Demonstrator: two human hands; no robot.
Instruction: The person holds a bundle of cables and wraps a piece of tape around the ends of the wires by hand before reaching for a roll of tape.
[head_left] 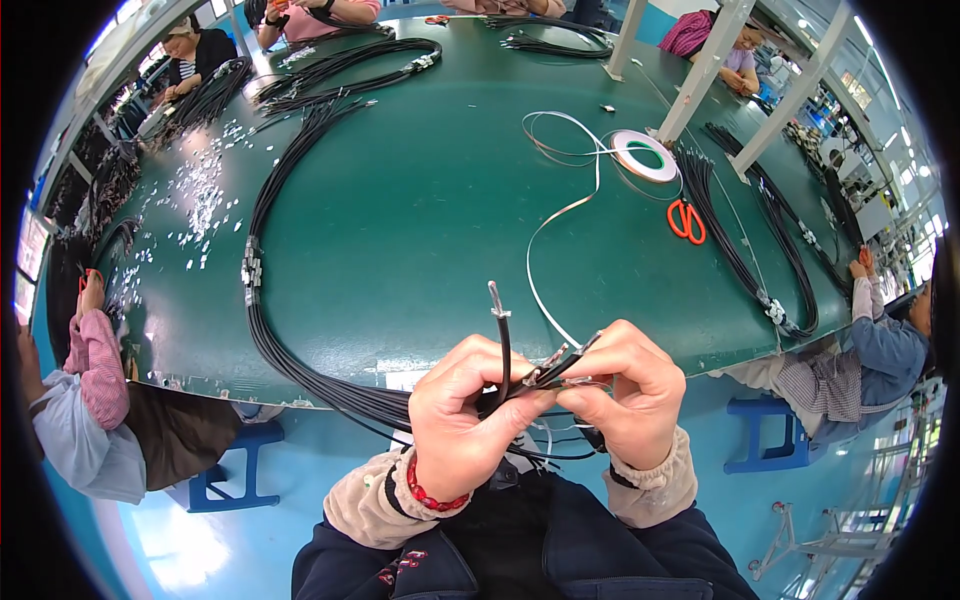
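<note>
A: Is there some container on the green table [420,220], and what is in it?

B: I see no box or tray there. The things lie directly on the table surface. A roll of tape [644,155] lies flat on the far right part, and its thin white strip [560,215] comes loose in loops and runs toward the person. Red scissors [686,221] lie just beside the roll, on the near side.

A: And the cables?

B: A long bundle of black cables [262,300] curves along the left part of the table and comes down over the near edge toward the hands. Other black bundles [745,250] lie on the right side. Many small white pieces [200,190] are scattered on the far left.

A: Where is the cable that the person works on?

B: It is between both hands, in front of the chest, before the near edge of the table. The left hand [468,410] is closed around the black cable [503,350], and one end of it stands up above the fingers. The right hand [625,395] is closed too, pinching the cable ends [555,365] together with the white strip. The two hands touch each other there.

A: Are other people near?

B: Yes, a person with pink sleeves [95,360] sits at the left, and another in blue [885,345] at the right.
</note>
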